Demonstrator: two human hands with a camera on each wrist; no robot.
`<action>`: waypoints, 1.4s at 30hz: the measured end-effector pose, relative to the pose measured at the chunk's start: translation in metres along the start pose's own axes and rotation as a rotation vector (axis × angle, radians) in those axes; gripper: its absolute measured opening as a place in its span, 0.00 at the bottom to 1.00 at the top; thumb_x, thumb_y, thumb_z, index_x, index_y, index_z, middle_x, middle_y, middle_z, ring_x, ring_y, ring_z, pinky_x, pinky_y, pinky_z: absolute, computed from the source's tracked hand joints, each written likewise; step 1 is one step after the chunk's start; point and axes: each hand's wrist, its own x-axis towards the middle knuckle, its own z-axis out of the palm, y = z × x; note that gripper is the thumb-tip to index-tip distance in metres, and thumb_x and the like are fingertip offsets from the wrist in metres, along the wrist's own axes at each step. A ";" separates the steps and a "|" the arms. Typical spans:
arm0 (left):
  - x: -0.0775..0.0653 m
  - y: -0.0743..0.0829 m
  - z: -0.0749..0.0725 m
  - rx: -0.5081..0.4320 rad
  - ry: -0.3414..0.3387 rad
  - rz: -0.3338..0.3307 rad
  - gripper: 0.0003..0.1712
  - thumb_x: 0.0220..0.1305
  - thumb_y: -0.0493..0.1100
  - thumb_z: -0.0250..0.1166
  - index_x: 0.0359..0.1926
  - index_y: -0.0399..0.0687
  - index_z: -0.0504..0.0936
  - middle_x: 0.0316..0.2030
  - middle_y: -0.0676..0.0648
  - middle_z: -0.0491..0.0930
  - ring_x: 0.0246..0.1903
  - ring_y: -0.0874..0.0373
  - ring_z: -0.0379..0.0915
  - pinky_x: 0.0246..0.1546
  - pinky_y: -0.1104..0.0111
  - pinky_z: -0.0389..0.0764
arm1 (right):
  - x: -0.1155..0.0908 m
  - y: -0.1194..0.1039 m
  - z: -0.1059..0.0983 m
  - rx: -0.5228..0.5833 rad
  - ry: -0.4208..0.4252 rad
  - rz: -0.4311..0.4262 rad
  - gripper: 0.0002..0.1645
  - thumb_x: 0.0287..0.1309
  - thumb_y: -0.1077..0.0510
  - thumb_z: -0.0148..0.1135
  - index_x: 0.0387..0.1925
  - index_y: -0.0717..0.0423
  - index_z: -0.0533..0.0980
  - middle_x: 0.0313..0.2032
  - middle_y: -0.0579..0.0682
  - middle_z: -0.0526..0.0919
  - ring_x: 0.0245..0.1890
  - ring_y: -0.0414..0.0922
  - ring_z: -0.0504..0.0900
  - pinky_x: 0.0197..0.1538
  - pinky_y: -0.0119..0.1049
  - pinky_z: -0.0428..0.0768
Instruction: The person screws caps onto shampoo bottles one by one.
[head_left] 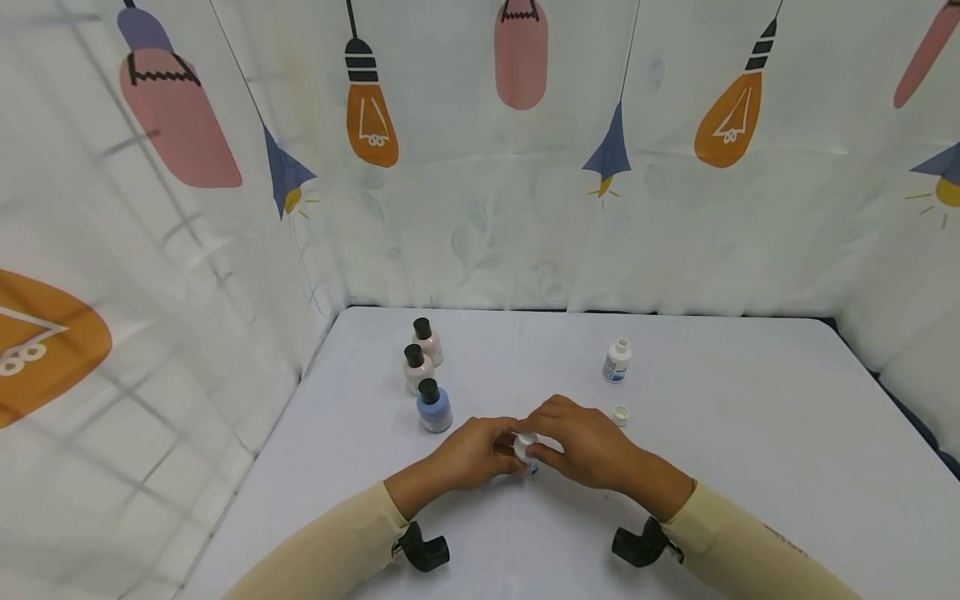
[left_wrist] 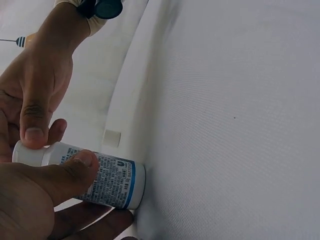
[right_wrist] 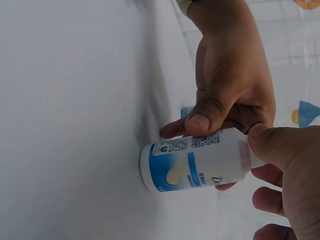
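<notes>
A small white plastic bottle with a blue-and-white printed label stands on the table between my hands. My left hand grips its body, thumb on one side and fingers on the other. At the top, my right hand pinches the bottle's white cap between thumb and fingers. Whether the cap is loose cannot be told. Farther back on the right stands a second white bottle, its narrow neck bare. A loose white cap lies on the table in front of it, just beyond my right hand.
Beyond my left hand stand a blue nail polish bottle and two pale pink ones, a nearer one and a farther one, all with black caps. The white table meets a patterned cloth wall at the back.
</notes>
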 end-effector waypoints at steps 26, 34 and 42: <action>0.018 -0.005 -0.017 0.041 0.106 0.003 0.25 0.66 0.40 0.72 0.63 0.46 0.77 0.57 0.46 0.83 0.58 0.51 0.80 0.57 0.58 0.79 | -0.048 0.028 -0.014 -0.052 0.042 0.142 0.31 0.61 0.60 0.74 0.65 0.48 0.76 0.45 0.42 0.84 0.45 0.42 0.82 0.37 0.32 0.81; 0.026 -0.007 -0.020 0.052 0.141 -0.011 0.25 0.68 0.39 0.70 0.64 0.45 0.76 0.58 0.42 0.82 0.58 0.48 0.80 0.56 0.57 0.79 | -0.058 0.033 -0.019 -0.069 0.064 0.167 0.31 0.60 0.60 0.75 0.64 0.48 0.77 0.45 0.40 0.84 0.43 0.41 0.81 0.34 0.29 0.79; 0.035 -0.008 -0.021 0.064 0.166 -0.072 0.25 0.70 0.40 0.68 0.65 0.45 0.75 0.59 0.42 0.81 0.59 0.48 0.78 0.58 0.54 0.78 | -0.066 0.035 -0.022 -0.097 0.077 0.195 0.31 0.58 0.60 0.76 0.64 0.48 0.77 0.45 0.40 0.84 0.45 0.41 0.82 0.36 0.30 0.81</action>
